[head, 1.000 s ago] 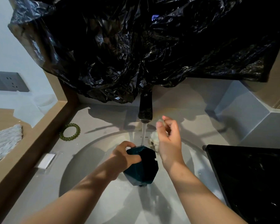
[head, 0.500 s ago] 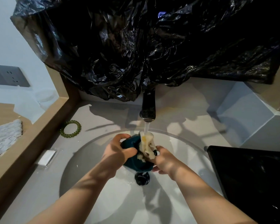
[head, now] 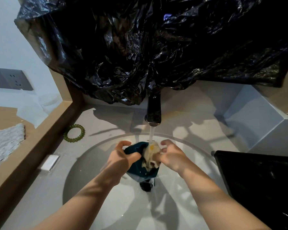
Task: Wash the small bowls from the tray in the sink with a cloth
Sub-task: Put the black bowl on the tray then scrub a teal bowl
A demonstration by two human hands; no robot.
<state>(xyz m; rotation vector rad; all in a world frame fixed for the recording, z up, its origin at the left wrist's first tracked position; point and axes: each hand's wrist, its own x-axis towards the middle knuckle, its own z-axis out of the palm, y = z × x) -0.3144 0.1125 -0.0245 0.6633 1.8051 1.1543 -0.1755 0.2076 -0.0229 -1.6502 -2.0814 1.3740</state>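
Observation:
A small dark teal bowl [head: 140,170] is held over the round white sink [head: 83,188], under water running from the dark faucet [head: 154,110]. My left hand [head: 121,159] grips the bowl by its left rim, thumb across the front. My right hand [head: 171,156] pinches a wet cream cloth [head: 150,156] and presses it into the bowl's mouth; the stream lands on the cloth. The black drain [head: 145,186] shows just below the bowl. The black tray [head: 259,183] sits at the right edge of the sink; I cannot see what lies in it.
Crumpled black plastic sheeting [head: 156,47] hangs over the faucet and fills the upper view. A green coiled hair tie [head: 74,133] and a small white bar [head: 49,162] lie on the grey counter left of the sink. A wooden ledge [head: 32,143] runs along the left.
My right hand brought the cloth down from beside the faucet into the bowl and now rubs it there. The bowl has been raised and tilted under the stream.

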